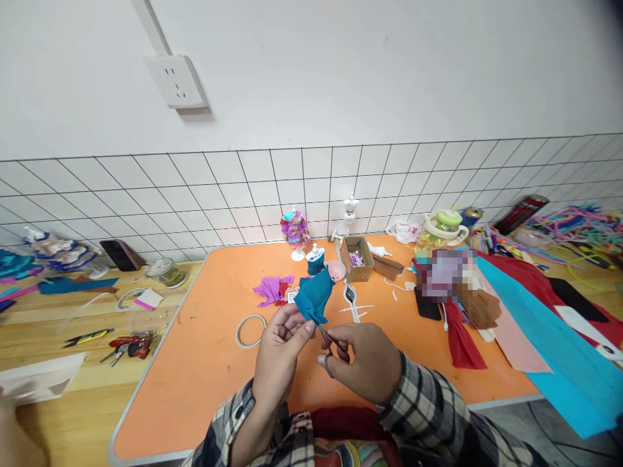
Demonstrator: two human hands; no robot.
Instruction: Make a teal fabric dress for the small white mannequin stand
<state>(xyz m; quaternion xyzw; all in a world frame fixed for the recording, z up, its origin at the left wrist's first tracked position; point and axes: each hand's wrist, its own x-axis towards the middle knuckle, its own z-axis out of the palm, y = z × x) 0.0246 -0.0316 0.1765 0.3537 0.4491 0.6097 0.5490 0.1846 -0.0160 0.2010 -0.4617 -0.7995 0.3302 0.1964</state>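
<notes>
My left hand [281, 350] pinches the lower edge of a small doll [318, 292] wrapped in teal felt, with a pink round head at its upper right. My right hand [363, 360] is closed round a small pair of scissors [328, 344], whose blades point up at the bottom of the teal felt. Both hands hover over the orange table [204, 363], near its front middle.
On the table lie purple and red cloth scraps [273, 289], a tape ring [251, 330], two small dressed mannequins [294, 230], a cardboard box [357, 258], and teal, red and pink felt sheets [545, 324]. Snips and keys [119, 342] rest on the wooden bench at left.
</notes>
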